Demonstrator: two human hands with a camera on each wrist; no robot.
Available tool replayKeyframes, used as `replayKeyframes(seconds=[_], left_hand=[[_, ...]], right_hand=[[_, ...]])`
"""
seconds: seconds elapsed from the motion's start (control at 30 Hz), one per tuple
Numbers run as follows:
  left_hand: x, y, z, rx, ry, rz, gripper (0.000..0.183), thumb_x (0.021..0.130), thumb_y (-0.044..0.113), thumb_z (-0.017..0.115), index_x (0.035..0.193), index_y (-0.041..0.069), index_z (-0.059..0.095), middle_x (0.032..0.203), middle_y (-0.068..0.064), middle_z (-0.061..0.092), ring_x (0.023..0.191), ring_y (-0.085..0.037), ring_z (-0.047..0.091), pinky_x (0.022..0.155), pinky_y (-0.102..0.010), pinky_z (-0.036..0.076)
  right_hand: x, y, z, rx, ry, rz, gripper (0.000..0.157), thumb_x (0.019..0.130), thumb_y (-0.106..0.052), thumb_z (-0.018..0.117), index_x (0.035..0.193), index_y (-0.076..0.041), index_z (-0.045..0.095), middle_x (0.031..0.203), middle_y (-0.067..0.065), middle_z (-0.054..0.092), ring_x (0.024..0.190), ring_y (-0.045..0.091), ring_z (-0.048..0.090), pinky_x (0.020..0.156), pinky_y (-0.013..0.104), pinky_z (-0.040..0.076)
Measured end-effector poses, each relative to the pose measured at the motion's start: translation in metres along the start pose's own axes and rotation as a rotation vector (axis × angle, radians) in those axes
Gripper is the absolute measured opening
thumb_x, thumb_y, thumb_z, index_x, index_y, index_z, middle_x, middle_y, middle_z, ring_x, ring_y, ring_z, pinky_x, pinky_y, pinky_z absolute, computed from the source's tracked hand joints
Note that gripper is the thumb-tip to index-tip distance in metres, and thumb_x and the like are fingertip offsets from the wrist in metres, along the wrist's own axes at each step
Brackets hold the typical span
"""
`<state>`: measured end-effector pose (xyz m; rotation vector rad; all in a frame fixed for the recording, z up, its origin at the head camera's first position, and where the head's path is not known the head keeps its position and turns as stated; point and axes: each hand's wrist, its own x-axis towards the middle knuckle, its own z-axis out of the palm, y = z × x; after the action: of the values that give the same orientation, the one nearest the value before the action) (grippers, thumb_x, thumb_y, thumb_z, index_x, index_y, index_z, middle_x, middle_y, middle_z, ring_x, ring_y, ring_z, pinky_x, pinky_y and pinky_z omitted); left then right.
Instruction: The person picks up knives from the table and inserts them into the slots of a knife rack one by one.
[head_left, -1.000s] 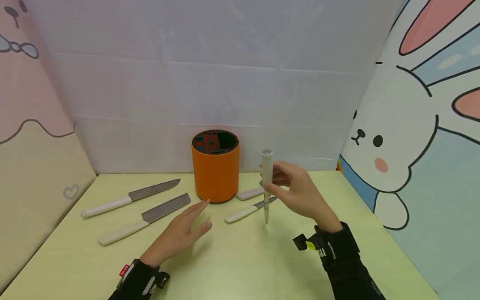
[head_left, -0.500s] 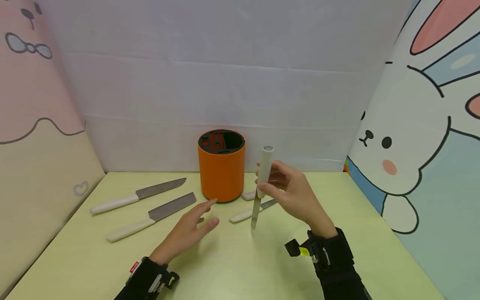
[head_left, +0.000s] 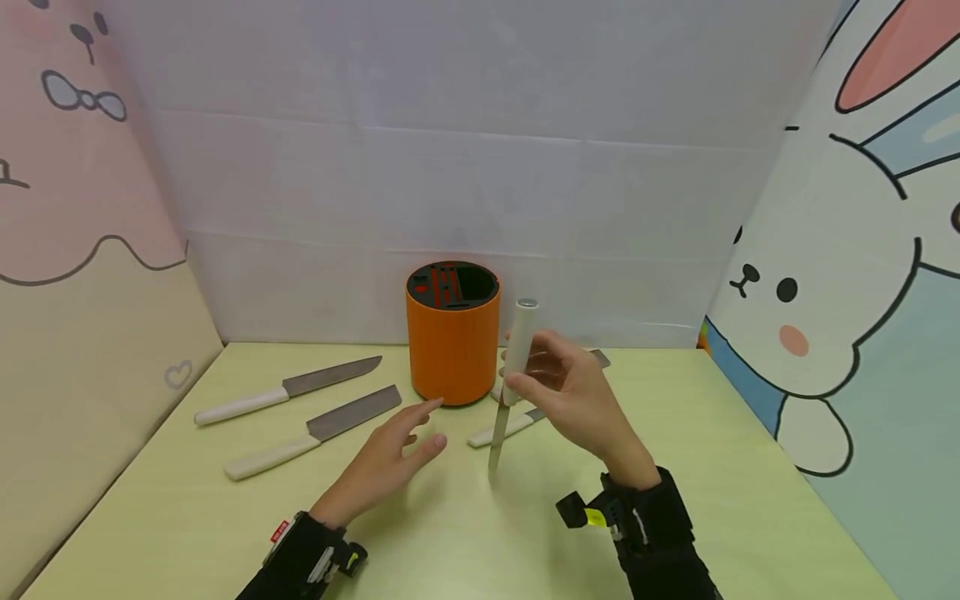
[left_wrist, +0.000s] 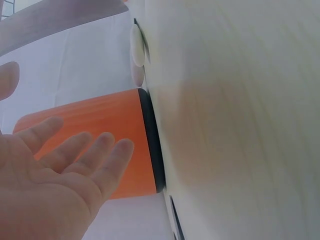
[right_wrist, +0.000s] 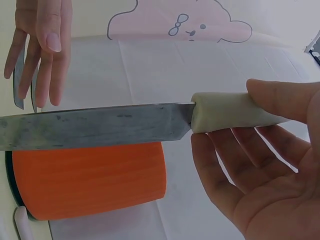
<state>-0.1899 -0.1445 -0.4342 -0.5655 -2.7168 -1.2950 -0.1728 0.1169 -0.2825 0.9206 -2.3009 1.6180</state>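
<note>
Tilted further over now, the knife (head_left: 517, 354) in my right hand (head_left: 573, 402) has come left, nearer the orange holder (head_left: 453, 354), and its tip has swung left and toward me; my left hand (head_left: 384, 460) has kept about the same place beside the holder.

My right thumb and fingers are closed on the white handle, pinching it from opposite sides — the blade hangs free, tip down and slanting to the near left. My left fingers are loosely extended, thumb well apart, with nothing in them. They reach toward the near side of the holder; whether they touch it I cannot tell from above.

As for how far along I am, I would judge it early. One knife is up off the table (head_left: 457, 554), and four more lie on it: a pointed knife (head_left: 286, 391) and a square-ended knife (head_left: 321, 432) to the left, a small knife (head_left: 520, 424) just right of the holder, and, farther back, a knife mostly hidden by my right hand, its blade end (head_left: 601, 358) showing beyond my knuckles. No handle rises from the holder's slotted top (head_left: 442, 286), so I count nothing seated there — the held one included.
</note>
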Motion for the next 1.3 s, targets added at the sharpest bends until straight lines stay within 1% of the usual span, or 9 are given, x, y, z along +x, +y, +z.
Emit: replayKeyframes(seconds=[0.17,0.3,0.43,0.6,0.73,0.8,0.97,1.1,1.3], left_hand=[[0.000,0.001,-0.001,-0.008,0.003,0.011,0.059,0.092,0.060,0.050,0.144,0.037,0.034,0.145,0.010,0.037,0.125,-0.016,0.043,0.097,-0.047,0.044],[0.001,0.001,-0.002,-0.005,0.008,0.022,0.058,0.093,0.059,0.050,0.144,0.037,0.035,0.145,0.009,0.038,0.125,-0.017,0.044,0.097,-0.046,0.044],[0.000,0.002,-0.004,-0.008,0.024,0.031,0.055,0.094,0.054,0.052,0.143,0.036,0.036,0.144,0.007,0.039,0.125,-0.016,0.044,0.097,-0.046,0.044],[0.000,0.001,-0.004,-0.026,0.043,0.061,0.056,0.096,0.048,0.054,0.145,0.027,0.038,0.145,0.002,0.040,0.125,-0.018,0.044,0.097,-0.048,0.044],[0.001,0.002,-0.003,-0.042,0.058,0.085,0.053,0.097,0.043,0.055,0.144,0.028,0.038,0.143,0.001,0.041,0.124,-0.019,0.045,0.096,-0.048,0.045],[0.002,0.002,-0.003,-0.046,0.066,0.094,0.052,0.097,0.043,0.055,0.144,0.029,0.039,0.142,0.002,0.042,0.123,-0.019,0.046,0.096,-0.046,0.046],[0.008,0.003,-0.003,-0.057,0.084,0.126,0.053,0.096,0.046,0.054,0.143,0.024,0.041,0.140,0.002,0.045,0.121,-0.021,0.047,0.095,-0.044,0.047],[0.017,0.011,-0.008,-0.086,0.092,0.158,0.051,0.097,0.044,0.054,0.142,0.023,0.042,0.139,0.000,0.047,0.120,-0.018,0.048,0.094,-0.045,0.047],[0.034,0.033,-0.016,-0.157,0.106,0.211,0.043,0.100,0.036,0.051,0.140,0.021,0.044,0.136,-0.003,0.050,0.117,-0.015,0.049,0.093,-0.046,0.047]], right_hand=[[0.000,0.000,0.002,-0.003,-0.007,0.010,0.039,0.088,0.000,0.066,0.125,-0.005,0.056,0.109,0.011,0.063,0.096,0.024,0.061,0.087,0.044,0.052],[0.000,0.001,0.003,-0.010,-0.010,0.022,0.039,0.088,-0.001,0.066,0.126,-0.006,0.057,0.109,0.008,0.063,0.095,0.023,0.062,0.086,0.042,0.052],[0.000,0.003,0.002,-0.004,-0.010,0.028,0.039,0.088,-0.001,0.066,0.126,-0.006,0.057,0.108,0.009,0.064,0.095,0.023,0.062,0.086,0.042,0.052],[0.000,0.003,0.002,-0.002,-0.014,0.039,0.039,0.088,-0.001,0.066,0.126,-0.006,0.057,0.108,0.012,0.064,0.095,0.024,0.062,0.087,0.043,0.052],[0.000,0.003,0.003,-0.008,-0.015,0.050,0.036,0.089,-0.002,0.066,0.124,-0.006,0.057,0.106,0.010,0.064,0.095,0.023,0.062,0.087,0.043,0.051],[0.000,0.003,0.003,-0.013,-0.013,0.055,0.035,0.088,-0.002,0.067,0.122,-0.006,0.058,0.105,0.009,0.064,0.095,0.022,0.062,0.088,0.042,0.051],[0.001,0.003,0.004,-0.005,-0.011,0.051,0.034,0.088,-0.002,0.067,0.121,-0.004,0.058,0.104,0.008,0.064,0.095,0.022,0.062,0.088,0.040,0.051],[0.002,0.003,0.004,0.005,-0.018,0.036,0.035,0.088,-0.002,0.068,0.121,-0.005,0.058,0.104,0.009,0.064,0.095,0.023,0.062,0.088,0.041,0.052],[0.001,0.005,0.003,0.018,-0.030,0.028,0.035,0.088,-0.002,0.067,0.121,-0.007,0.058,0.103,0.008,0.064,0.095,0.022,0.062,0.088,0.040,0.052]])
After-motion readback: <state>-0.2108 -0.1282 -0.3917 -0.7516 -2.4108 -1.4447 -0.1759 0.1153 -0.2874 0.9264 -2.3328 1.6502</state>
